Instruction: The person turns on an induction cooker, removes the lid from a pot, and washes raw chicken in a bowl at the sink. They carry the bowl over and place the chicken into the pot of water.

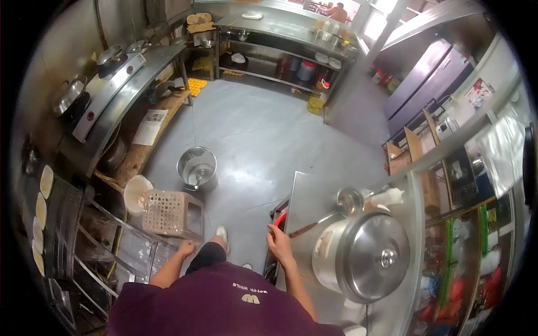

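Note:
My left hand (187, 248) hangs low beside my thigh, fingers curled in, close to a beige perforated plastic stool (166, 213); whether it holds anything is too small to tell. My right hand (277, 239) is at the left edge of the steel counter (305, 193), its fingers at a red curved thing (281, 218) that I cannot name. On that counter stands a large pot with a steel lid (374, 256), and a long-handled ladle (349, 201) lies behind it. A steel bucket (196, 167) stands on the floor beyond the stool.
A white bucket (138, 195) is left of the stool. Stoves and pans (106, 61) line the left wall. A steel worktable (269, 27) stands at the back, a fridge (428, 84) at the back right, and shelves (465, 269) at the right. A person (338, 12) shows far behind.

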A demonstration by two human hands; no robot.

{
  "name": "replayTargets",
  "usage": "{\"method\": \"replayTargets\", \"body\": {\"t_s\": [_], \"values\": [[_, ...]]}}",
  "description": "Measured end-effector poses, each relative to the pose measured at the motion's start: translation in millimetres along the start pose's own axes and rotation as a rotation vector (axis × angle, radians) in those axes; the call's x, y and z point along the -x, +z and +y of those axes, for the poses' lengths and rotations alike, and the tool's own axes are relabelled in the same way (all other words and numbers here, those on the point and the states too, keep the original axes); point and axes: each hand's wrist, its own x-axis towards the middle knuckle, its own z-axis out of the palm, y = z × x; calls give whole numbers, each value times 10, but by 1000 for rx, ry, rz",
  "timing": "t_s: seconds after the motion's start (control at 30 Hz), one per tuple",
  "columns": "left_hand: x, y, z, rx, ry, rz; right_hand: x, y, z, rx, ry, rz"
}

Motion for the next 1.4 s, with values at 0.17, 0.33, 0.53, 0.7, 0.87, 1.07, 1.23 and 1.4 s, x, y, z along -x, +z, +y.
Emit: {"method": "replayTargets", "body": {"t_s": [0.17,0.33,0.53,0.7,0.87,1.07,1.23,1.4], "values": [[-462,-48,293,-246,-22,119,-1095,256,20,-87,18,-77],[-1829,-602,1202,-266,-32,-125,-2357,362,145,218,42,-193],[-3033,-933,3179,-90,221,8,-3391,66,275,200,203,-144],[-3389,-347,5236,-210,261,-67,-3745,-237,1140,415,274,-88],[-3754,586,6082,-585,388,-196,-4034,-743,1771,371,506,-177],[-4224,851,7022,-624,482,-91,-5454,-1728,2210,419,443,-71],[-4699,1127,7156,-849,362,24,-6265,-2617,2142,268,236,167],[-4888,2014,8189,-1250,332,-53,-6433,-3566,2270,-81,478,281]]}}
